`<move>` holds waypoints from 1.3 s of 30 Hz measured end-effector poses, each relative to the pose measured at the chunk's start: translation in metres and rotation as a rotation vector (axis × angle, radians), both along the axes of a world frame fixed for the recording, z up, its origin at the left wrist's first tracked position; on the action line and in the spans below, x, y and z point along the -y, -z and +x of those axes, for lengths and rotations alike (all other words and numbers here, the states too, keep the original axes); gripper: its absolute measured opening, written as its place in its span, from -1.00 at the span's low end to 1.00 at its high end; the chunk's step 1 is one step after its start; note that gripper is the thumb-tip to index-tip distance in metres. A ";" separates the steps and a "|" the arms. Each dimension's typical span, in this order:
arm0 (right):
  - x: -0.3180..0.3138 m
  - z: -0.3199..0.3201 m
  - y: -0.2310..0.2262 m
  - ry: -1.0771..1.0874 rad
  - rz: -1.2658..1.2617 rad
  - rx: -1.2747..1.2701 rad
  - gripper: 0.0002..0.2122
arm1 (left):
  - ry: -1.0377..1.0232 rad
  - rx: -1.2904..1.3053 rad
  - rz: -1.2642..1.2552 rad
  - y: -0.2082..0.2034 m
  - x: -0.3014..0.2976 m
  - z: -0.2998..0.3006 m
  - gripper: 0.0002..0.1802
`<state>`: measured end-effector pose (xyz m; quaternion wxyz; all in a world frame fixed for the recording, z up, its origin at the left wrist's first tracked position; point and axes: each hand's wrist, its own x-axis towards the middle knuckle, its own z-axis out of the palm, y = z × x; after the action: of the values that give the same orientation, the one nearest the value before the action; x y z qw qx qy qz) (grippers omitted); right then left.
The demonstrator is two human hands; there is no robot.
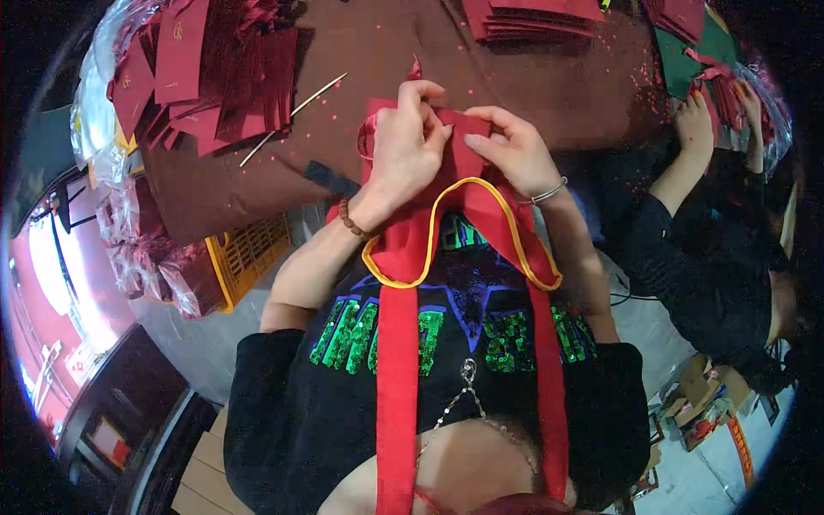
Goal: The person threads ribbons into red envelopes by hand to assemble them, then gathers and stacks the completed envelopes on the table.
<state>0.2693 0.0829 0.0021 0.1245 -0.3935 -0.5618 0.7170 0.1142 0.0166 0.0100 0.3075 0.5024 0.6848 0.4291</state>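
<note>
At the near edge of the table, both my hands are at a red paper card or envelope [462, 154]. My left hand [405, 144] has its thumb and fingers pinched together over the card's left part; whatever lies between the fingertips is too small to make out. My right hand [518, 153] grips the card's right edge between thumb and fingers. A shiny red ribbon loop [366, 137] shows just left of my left hand, and a thin red tip [416, 67] sticks up beyond it. Below the hands hangs my red apron [399, 343] with yellow trim.
Stacks of dark red cards [184, 77] lie at the table's left, beside a thin pale stick [293, 118]. Another stack [536, 19] sits at the far side. On the right, a co-worker's hands [697, 120] handle red ribbon. A yellow crate [249, 257] stands below left.
</note>
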 end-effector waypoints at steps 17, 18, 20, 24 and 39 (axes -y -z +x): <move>0.001 0.000 0.006 -0.049 0.095 -0.075 -0.74 | 0.304 -0.158 -0.180 -0.023 -0.001 -0.026 -0.59; 0.000 -0.001 0.004 -0.051 0.096 -0.076 -0.74 | 0.294 -0.180 -0.129 -0.018 0.000 -0.024 -0.58; 0.001 -0.002 -0.002 -0.093 0.180 -0.042 -0.75 | 0.283 -0.291 -0.040 -0.016 0.002 -0.020 -0.58; 0.003 0.000 0.003 -0.067 0.165 -0.054 -0.75 | 0.252 -0.439 -0.020 -0.016 0.002 -0.014 -0.68; 0.017 -0.007 -0.013 -0.038 0.416 0.080 -0.81 | 0.685 -0.129 -0.437 -0.020 -0.036 -0.063 -0.77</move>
<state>0.2625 0.0664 0.0146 0.1672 -0.3766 -0.7096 0.5716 0.0515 0.0525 0.0301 0.4886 0.6501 0.5706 0.1142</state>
